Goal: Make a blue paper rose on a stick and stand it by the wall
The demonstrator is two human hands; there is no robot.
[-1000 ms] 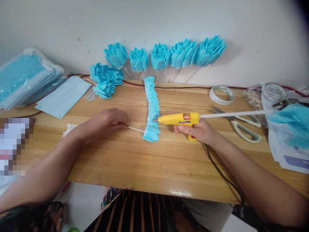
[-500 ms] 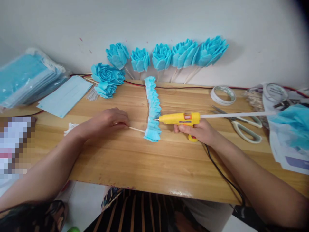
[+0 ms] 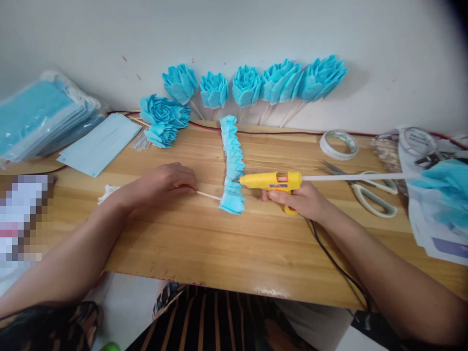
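One look at my remote feed shows the left hand [image 3: 170,179] pinching a thin pale stick [image 3: 209,195]; the pleated sky-blue fabric strip [image 3: 234,158] lies central, touching its tip, likely light, soft, crushable, best held by an edge; a yellow plastic glue gun [image 3: 261,181] is clamped in the right hand [image 3: 304,201]. Glossy brown wooden desk [image 3: 219,253], pale wall [image 3: 234,29] behind.

The pleated light-blue strip [image 3: 234,158] ran from near to far on the wooden surface [image 3: 164,243], jagged along its right edge, its nearest end a broader, smoother fold. A thin pale stick [image 3: 208,195] pointed sideways, its right tip meeting the strip's left edge near that end. The yellow glue gun [image 3: 268,181] was roughly level, its metal nozzle aimed left at the pleats, contact unclear; a long white glue rod [image 3: 351,178] jutted from its rear.
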